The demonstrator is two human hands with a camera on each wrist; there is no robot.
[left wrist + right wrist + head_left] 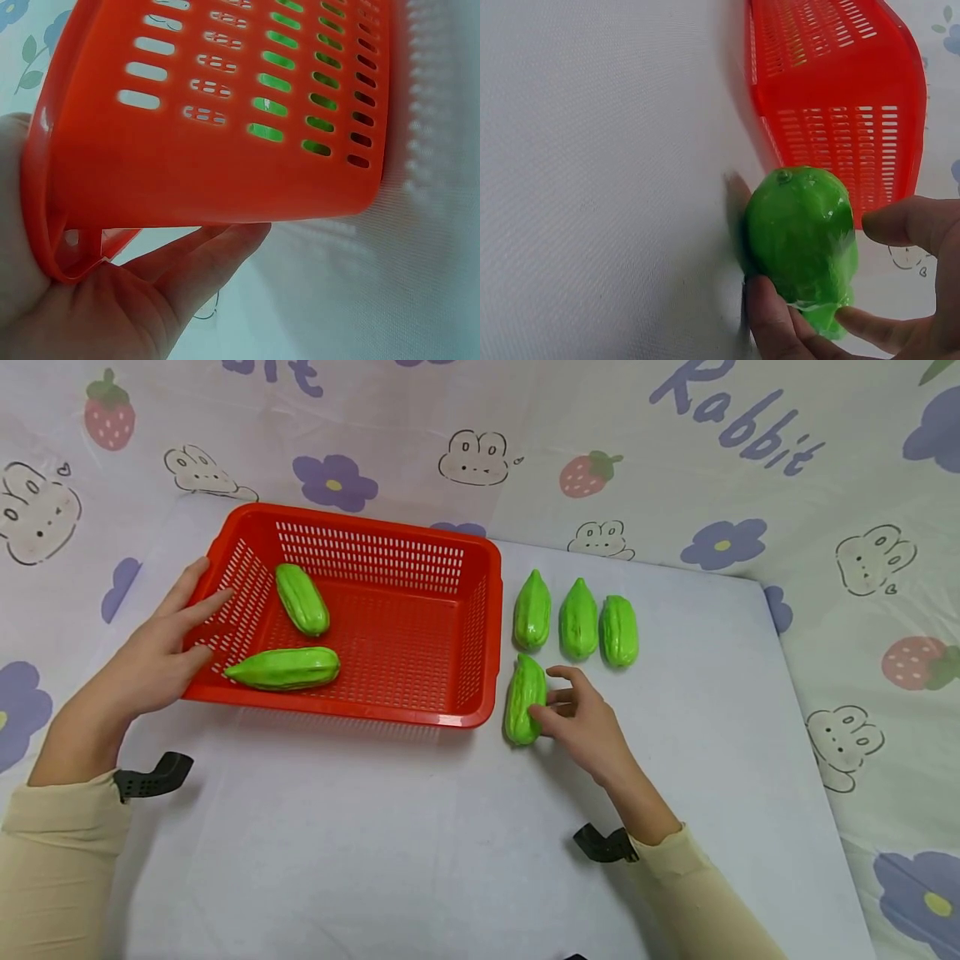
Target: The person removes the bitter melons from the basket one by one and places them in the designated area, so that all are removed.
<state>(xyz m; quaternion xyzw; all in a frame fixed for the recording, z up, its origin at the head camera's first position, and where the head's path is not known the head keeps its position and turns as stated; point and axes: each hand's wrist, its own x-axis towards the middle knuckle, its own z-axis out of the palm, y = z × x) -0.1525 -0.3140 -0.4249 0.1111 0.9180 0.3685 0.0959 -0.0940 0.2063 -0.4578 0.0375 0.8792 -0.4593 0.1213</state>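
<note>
My left hand [161,652] grips the left rim of a red plastic basket [405,717], with some fingers over the inner side. In the left wrist view the basket's slotted wall [150,180] stands beside that hand. Two green bitter melons lie inside: one at the back left [302,600], another along the front left [285,669]. Right of the basket, my right hand [585,718] is at a bitter melon [521,706] on the table. Its fingers [772,319] lie along the melon's side and lower edge; in the right wrist view the thumb [900,223] stands slightly apart from it.
Behind the right hand, three more bitter melons stand in a row: left [532,612], middle [579,620] and right [620,631]. A white cloth covers the table [390,852]. Printed fabric [525,402] rises behind it. Each wrist wears a black mount.
</note>
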